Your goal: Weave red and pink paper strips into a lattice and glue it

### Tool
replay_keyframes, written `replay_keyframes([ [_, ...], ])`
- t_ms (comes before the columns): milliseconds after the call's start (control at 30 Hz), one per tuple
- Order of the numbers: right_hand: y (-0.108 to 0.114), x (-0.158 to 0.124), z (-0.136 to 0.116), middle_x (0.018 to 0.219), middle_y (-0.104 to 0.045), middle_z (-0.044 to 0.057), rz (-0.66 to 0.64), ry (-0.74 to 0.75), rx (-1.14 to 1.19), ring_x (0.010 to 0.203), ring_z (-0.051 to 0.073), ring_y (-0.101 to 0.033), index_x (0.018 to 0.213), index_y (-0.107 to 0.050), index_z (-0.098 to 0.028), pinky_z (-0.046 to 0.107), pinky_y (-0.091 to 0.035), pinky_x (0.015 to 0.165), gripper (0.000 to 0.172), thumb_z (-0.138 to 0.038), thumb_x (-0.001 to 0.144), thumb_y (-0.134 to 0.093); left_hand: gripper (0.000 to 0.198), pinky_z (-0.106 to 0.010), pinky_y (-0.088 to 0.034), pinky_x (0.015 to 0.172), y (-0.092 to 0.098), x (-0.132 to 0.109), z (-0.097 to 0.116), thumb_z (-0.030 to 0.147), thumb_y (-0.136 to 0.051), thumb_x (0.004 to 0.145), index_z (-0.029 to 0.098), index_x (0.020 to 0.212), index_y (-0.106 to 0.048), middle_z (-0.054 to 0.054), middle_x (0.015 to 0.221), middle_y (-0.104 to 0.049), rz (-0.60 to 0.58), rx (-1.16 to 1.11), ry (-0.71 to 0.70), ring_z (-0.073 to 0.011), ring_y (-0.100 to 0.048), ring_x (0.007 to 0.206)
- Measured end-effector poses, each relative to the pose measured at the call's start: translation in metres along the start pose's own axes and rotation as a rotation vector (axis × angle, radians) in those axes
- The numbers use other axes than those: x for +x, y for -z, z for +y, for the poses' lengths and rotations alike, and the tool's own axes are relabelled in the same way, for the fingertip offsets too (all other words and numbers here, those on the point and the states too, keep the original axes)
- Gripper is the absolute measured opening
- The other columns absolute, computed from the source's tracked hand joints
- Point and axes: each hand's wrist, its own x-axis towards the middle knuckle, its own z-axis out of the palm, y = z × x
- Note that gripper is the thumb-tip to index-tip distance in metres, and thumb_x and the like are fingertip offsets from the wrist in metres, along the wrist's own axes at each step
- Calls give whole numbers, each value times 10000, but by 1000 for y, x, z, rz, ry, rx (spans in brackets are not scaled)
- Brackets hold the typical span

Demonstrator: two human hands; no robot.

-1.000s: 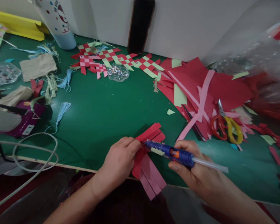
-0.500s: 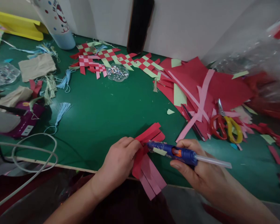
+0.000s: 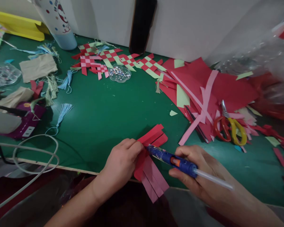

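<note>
Near the front edge of the green table, my left hand (image 3: 124, 160) pinches a bundle of folded paper strips. Its red strips (image 3: 153, 135) fan up to the right, while pink strips (image 3: 155, 181) hang down past the table edge. My right hand (image 3: 198, 173) is wrapped round a blue glue gun (image 3: 170, 159) with a clear glue stick (image 3: 213, 178) poking out of its back. The nozzle points left and meets the red paper beside my left fingertips; the exact contact spot is hidden.
Scissors (image 3: 230, 126) lie at right by red paper sheets (image 3: 227, 83). A tray of googly eyes (image 3: 119, 74) sits near woven paper fish (image 3: 129, 60). A phone (image 3: 142, 26) and a bottle (image 3: 58, 25) stand behind. At left are tassels (image 3: 62, 115), a purple power strip (image 3: 28, 121) and a white cable (image 3: 35, 138).
My right hand has tilted the glue gun, lowering its back end and the glue stick and shifting it slightly left. My left hand and the paper strips have stayed in place.
</note>
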Motion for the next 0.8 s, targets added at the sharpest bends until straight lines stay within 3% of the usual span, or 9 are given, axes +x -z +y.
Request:
replay_keyframes([
  [433,-2,1,8,776,-659,37,31,-52,-26,643,191,-648,1029,-518,-220,290,-502,553,371,-575,944,-450,222,-296,-520,746,-1,-1,-2,39,-457,886,196,923,-610,-33,902,-664,-45,34,36,-168,-613,804],
  [633,-1,-22,18,883,-618,44,171,-174,32,651,188,-649,1088,-472,-258,309,-522,562,257,-481,961,-451,174,-303,-510,699,-1,-1,-1,59,-480,889,196,921,-583,-31,874,-657,-32,33,33,-182,-620,796],
  [800,-6,-49,30,985,-627,107,311,-215,-105,900,278,-655,1071,-545,-226,446,-527,797,186,-356,945,-501,171,-275,-499,677,-4,-1,1,97,-508,903,202,1037,-502,-11,868,-652,71,-29,62,-155,-619,764],
])
